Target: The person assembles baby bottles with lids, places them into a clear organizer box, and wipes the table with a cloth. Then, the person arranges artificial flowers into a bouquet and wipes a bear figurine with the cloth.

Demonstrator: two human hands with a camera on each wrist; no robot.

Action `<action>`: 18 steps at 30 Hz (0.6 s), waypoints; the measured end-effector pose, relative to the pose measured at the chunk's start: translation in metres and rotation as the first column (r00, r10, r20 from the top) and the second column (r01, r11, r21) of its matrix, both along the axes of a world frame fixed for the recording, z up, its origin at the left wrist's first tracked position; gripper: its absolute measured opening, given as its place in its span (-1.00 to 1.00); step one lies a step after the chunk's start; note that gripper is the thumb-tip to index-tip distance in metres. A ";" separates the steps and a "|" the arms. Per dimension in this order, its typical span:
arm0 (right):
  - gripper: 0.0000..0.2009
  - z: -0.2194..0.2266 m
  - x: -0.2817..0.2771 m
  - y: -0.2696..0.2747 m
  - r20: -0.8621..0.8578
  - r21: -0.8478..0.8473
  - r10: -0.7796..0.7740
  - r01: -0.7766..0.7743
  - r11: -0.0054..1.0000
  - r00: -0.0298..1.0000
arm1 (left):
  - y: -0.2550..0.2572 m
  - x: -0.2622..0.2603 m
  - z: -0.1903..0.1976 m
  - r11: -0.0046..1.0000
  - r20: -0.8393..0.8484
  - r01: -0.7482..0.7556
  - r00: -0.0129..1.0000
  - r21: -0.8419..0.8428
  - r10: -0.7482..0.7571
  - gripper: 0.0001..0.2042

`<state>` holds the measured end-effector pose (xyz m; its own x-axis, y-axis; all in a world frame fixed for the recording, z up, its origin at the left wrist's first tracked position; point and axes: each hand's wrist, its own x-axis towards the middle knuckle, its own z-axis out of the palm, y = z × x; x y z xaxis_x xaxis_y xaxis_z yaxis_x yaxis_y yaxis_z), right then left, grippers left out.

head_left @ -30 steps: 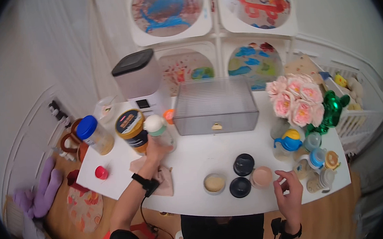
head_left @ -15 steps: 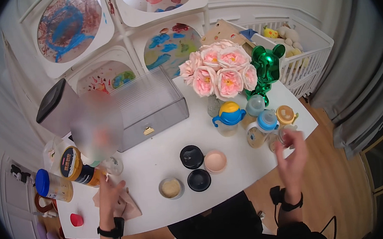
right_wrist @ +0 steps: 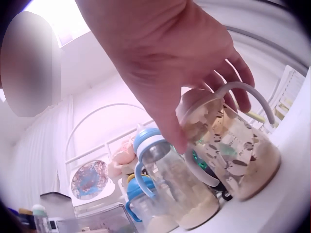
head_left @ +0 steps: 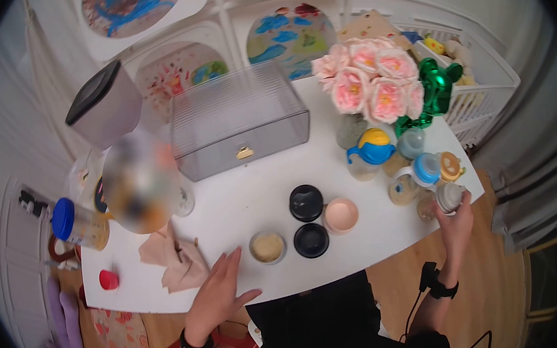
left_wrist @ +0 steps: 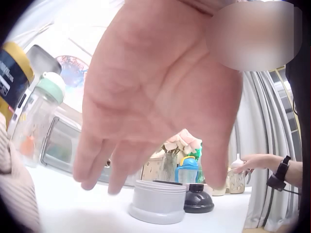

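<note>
My right hand (head_left: 456, 220) grips a two-handled baby bottle (right_wrist: 238, 155) near its top, thumb on one side and fingers on the other. Pale powder lies in its bottom, and the bottle tilts in the right wrist view. Beside it stands a blue-collared bottle (right_wrist: 180, 179), with powder in it too. My left hand (head_left: 220, 297) holds nothing, its fingers extended over the front table edge. Nearest to it is a grey tub of powder (head_left: 267, 247). Two black round pieces (head_left: 306, 203) and a pink tub (head_left: 341, 215) sit just right of that.
A folded cloth (head_left: 179, 259) lies left of my left hand. Farther left are a blue-lidded jar (head_left: 86, 226) and a red cup (head_left: 108, 279). A clear drawer box (head_left: 240, 127) stands at the back. Pink roses (head_left: 377, 84) and a blue-yellow sippy cup (head_left: 370, 155) are behind the bottles.
My left hand has let go of the white-topped bottle and moved forward-edge and rightward. My right hand has gone from free to gripping the two-handled bottle. The head view has turned right.
</note>
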<state>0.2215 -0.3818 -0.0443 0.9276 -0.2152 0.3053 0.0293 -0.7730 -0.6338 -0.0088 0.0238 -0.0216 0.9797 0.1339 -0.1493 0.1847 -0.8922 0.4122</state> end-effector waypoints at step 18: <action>-0.37 0.046 -0.057 0.024 -0.105 0.189 0.335 -0.312 0.931 0.936 | -0.017 0.057 -0.006 0.996 0.094 -0.069 0.993 -0.059 0.074 -0.26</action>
<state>0.1648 -0.3579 0.0018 0.9849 0.0667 0.1597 0.1664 -0.6185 -0.7680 0.0482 0.0069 -0.0276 0.9781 0.1984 -0.0636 0.2043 -0.8535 0.4793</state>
